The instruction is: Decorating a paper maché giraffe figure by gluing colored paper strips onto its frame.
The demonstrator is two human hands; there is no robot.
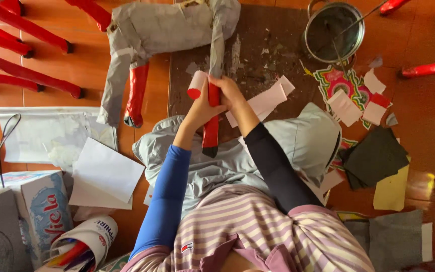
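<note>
- We clasp the red-papered leg [211,118] of the grey paper animal figure [162,30], left hand [201,103] and right hand [230,95] both closed around it.
- Just beyond our grip, the loose red-and-white paper strip [196,84] could crease or tear if we squeeze hard.
- Farther right, the metal pot [334,31].

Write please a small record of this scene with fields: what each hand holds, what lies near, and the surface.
left hand: holds a strip of white paper with a red end against the leg
right hand: grips the red leg of a grey paper animal figure
near right: metal pot, black paper sheets, cut white and red paper pieces
near left: white sheets, cardboard box
surface: brown board on an orange floor
</note>
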